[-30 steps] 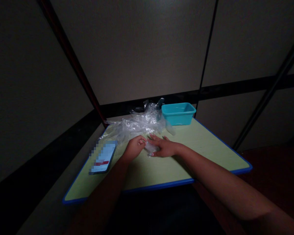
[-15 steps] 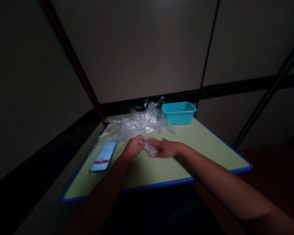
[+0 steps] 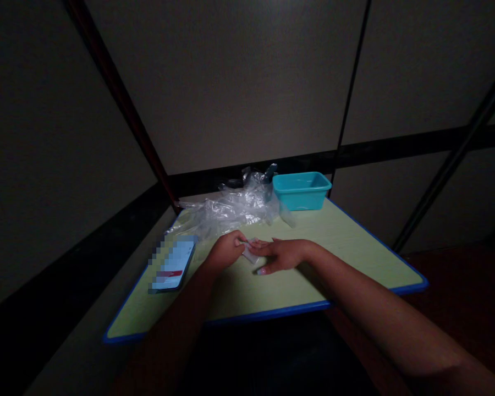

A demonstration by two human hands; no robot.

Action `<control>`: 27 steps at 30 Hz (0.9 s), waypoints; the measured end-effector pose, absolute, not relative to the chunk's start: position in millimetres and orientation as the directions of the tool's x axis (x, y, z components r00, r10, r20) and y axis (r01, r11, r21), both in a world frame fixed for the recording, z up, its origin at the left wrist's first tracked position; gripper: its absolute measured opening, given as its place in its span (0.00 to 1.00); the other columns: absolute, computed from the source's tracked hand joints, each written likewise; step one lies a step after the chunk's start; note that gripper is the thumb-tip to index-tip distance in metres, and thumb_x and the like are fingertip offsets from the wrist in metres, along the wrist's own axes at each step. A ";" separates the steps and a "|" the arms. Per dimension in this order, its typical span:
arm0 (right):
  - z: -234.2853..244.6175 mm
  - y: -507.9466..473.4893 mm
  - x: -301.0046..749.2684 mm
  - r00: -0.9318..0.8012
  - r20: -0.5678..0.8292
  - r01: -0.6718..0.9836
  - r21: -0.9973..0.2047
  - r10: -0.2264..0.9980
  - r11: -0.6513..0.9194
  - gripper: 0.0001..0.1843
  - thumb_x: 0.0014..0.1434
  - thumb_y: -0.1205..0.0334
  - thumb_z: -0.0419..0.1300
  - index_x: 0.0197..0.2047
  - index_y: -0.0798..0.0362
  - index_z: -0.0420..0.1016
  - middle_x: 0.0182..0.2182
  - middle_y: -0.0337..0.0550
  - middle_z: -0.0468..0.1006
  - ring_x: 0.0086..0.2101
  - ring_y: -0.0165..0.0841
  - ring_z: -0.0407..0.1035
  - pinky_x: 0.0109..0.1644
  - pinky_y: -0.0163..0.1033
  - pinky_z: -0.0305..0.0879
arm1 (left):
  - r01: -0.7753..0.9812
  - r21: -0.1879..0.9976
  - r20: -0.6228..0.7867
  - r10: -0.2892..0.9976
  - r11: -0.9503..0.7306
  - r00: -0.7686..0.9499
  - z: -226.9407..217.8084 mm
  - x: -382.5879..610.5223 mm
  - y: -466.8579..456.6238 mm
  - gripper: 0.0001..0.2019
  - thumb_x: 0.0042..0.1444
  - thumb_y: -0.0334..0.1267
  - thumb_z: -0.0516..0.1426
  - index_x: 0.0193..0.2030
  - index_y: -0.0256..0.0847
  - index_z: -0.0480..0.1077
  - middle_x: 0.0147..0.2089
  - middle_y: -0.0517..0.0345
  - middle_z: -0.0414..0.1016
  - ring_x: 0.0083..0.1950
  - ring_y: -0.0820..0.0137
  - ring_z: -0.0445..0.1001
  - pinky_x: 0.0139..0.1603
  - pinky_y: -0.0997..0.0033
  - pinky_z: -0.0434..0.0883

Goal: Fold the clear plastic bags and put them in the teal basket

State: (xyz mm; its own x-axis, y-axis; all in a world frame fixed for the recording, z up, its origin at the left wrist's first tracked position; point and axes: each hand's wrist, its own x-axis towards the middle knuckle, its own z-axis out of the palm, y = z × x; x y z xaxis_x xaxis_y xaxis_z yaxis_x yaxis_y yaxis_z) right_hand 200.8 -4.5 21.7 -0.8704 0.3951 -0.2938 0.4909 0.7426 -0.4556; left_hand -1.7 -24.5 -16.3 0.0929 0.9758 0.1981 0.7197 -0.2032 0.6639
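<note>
My left hand (image 3: 225, 252) is curled, its fingertips pinching one end of a small clear plastic piece (image 3: 249, 253) near the middle of the green table (image 3: 346, 247). My right hand (image 3: 281, 254) meets it from the right, fingers held together along the same piece, thumb hanging down. The piece looks slightly raised off the tabletop. Both forearms reach in from the near edge.
A heap of crumpled clear plastic bags (image 3: 226, 209) lies at the back of the table beside a turquoise plastic tub (image 3: 301, 190). A phone (image 3: 172, 264) with a lit screen lies at the left. Dark partition walls close the table in.
My right hand has turned from lying flat over the plastic piece to gripping it edge-on, and both hands have drawn the piece up a little.
</note>
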 end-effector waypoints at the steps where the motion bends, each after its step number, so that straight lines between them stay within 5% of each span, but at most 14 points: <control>1: 20.9 -4.2 200.5 -0.871 -0.299 0.489 -0.452 0.390 0.746 0.45 0.57 0.43 0.53 0.68 0.53 0.37 0.66 0.49 0.34 0.64 0.42 0.29 0.63 0.58 0.27 | 0.740 0.641 0.210 0.974 -0.202 0.083 -15.7 -1.4 -24.8 0.08 0.48 0.29 0.52 0.34 0.38 0.69 0.23 0.64 0.66 0.25 0.73 0.65 0.26 0.77 0.58; 12: 15.3 -3.4 200.6 -0.871 -0.316 0.487 -0.450 0.377 0.748 0.43 0.53 0.44 0.59 0.66 0.42 0.43 0.66 0.45 0.32 0.64 0.44 0.27 0.62 0.61 0.22 | 0.916 0.387 0.267 0.964 -0.102 -0.006 -8.0 -0.8 -28.8 0.08 0.55 0.33 0.49 0.34 0.40 0.69 0.28 0.58 0.72 0.31 0.69 0.70 0.32 0.73 0.61; 17: 16.0 -3.8 200.6 -0.875 -0.303 0.482 -0.462 0.378 0.744 0.40 0.52 0.46 0.60 0.65 0.39 0.48 0.66 0.44 0.33 0.64 0.44 0.27 0.61 0.61 0.22 | 0.896 0.352 0.256 0.949 -0.270 0.185 -9.3 1.3 -30.3 0.09 0.55 0.34 0.49 0.39 0.40 0.69 0.33 0.56 0.72 0.35 0.68 0.69 0.36 0.72 0.63; 21: 16.9 -4.7 200.5 -0.874 -0.308 0.483 -0.464 0.375 0.743 0.36 0.54 0.48 0.60 0.64 0.38 0.51 0.66 0.43 0.36 0.64 0.44 0.28 0.60 0.63 0.21 | 0.822 0.293 0.325 0.859 -0.489 0.396 -10.3 3.6 -31.9 0.13 0.55 0.33 0.50 0.46 0.41 0.69 0.43 0.53 0.69 0.47 0.65 0.65 0.49 0.67 0.62; 27: 14.5 -3.2 200.6 -0.895 -0.246 0.446 -0.516 0.372 0.731 0.32 0.54 0.48 0.59 0.61 0.36 0.57 0.66 0.40 0.40 0.64 0.45 0.30 0.61 0.63 0.24 | 0.832 0.259 0.362 0.848 -0.490 0.387 -10.3 4.4 -32.4 0.09 0.53 0.32 0.50 0.40 0.40 0.68 0.45 0.53 0.67 0.50 0.63 0.60 0.53 0.63 0.60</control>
State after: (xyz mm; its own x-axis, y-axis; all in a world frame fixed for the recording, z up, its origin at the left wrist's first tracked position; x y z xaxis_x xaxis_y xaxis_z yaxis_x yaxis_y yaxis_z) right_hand 200.6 -3.2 14.5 -0.8949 0.3721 -0.2463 0.4461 0.7311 -0.5163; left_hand 4.4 -32.4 -10.3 0.3866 0.8483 0.3617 0.8323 -0.4899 0.2595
